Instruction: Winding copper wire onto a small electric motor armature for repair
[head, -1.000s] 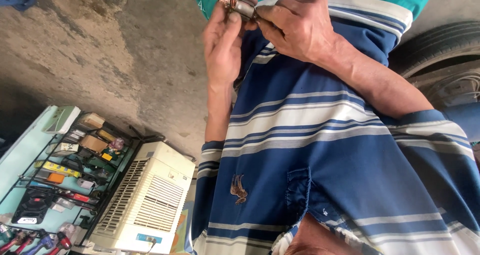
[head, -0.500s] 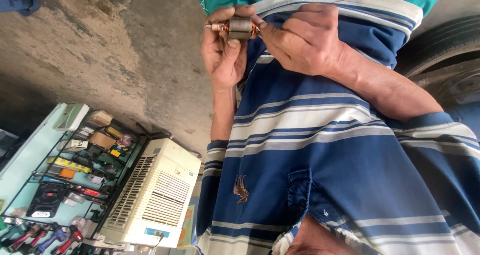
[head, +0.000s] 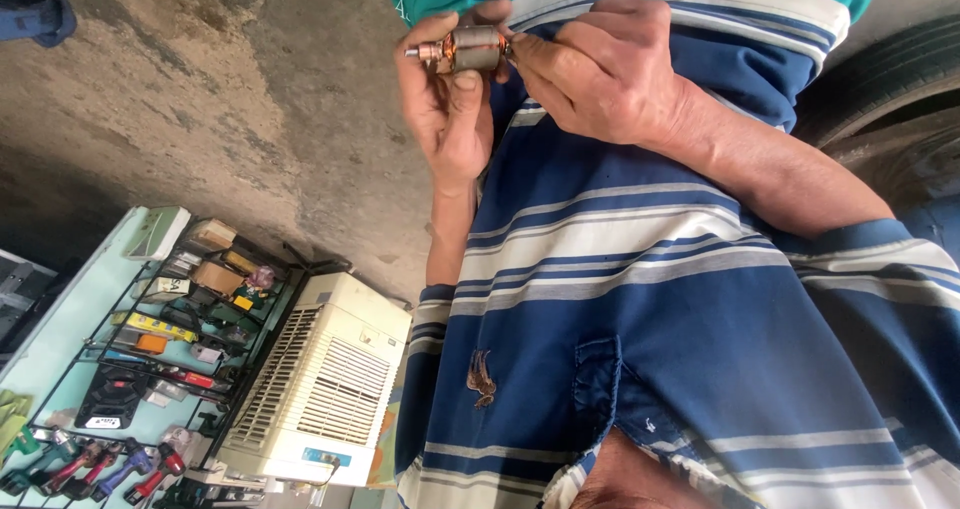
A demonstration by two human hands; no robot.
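Hands meet at the top of the view, in front of a blue shirt (head: 640, 299) with white and grey stripes. Between them sits a small motor armature (head: 468, 49), a short cylinder with copper windings and a thin shaft poking out to the left. It lies level, its shaft end pointing left.

One hand (head: 450, 109), whose forearm runs down the middle of the view, has its grip closed around the armature: the thumb presses from below and the fingers curl over the far side. The other hand (head: 600, 74), whose forearm comes in from the right, has its grip pinched at the right end of the armature, fingertips drawn together and touching it. Which of the two is the person's left and which the right cannot be told from this view.

Behind the hands is rough, stained concrete (head: 200, 99). Low on the left stands a white air cooler (head: 320, 389) with a slatted front. Just left of it a black wire rack (head: 170, 319) hangs against a pale teal wall, holding small boxes and packets, with red and blue handled tools (head: 100, 464) along its lowest row. A dark tyre (head: 890, 79) curves in at the right edge, well apart from the hands.
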